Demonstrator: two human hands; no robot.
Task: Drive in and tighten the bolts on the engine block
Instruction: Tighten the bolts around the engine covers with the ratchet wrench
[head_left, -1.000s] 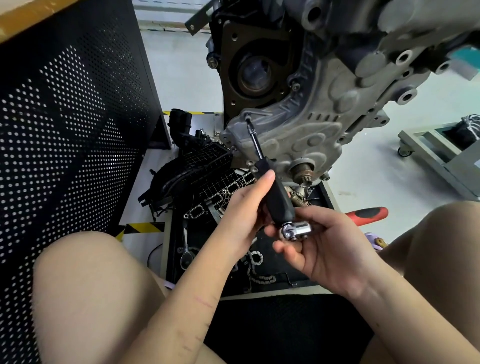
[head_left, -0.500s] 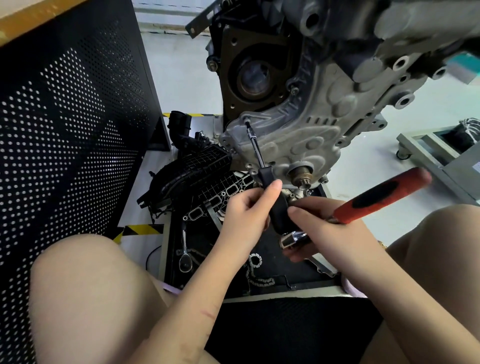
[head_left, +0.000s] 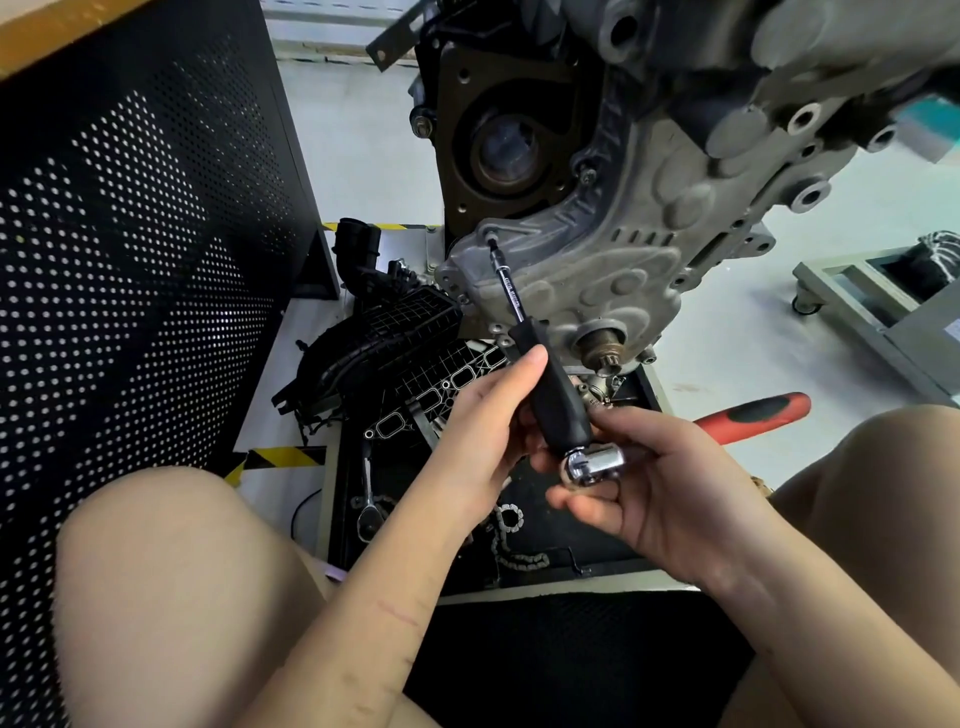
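Ratchet handle (head_left: 753, 410) swung down; tray (head_left: 545, 579) apparently holds chain (head_left: 511, 540).

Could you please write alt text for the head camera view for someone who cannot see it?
A person's left hand steadies a black-handled driver whose tip sits on a bolt in the grey engine cover, while the right hand holds a chrome ratchet at the handle's end.

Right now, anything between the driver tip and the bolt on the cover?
Nothing visible. The driver runs clear from the left hand up to the bolt on the engine block; its tip appears seated there. The right hand grips the ratchet at its base.
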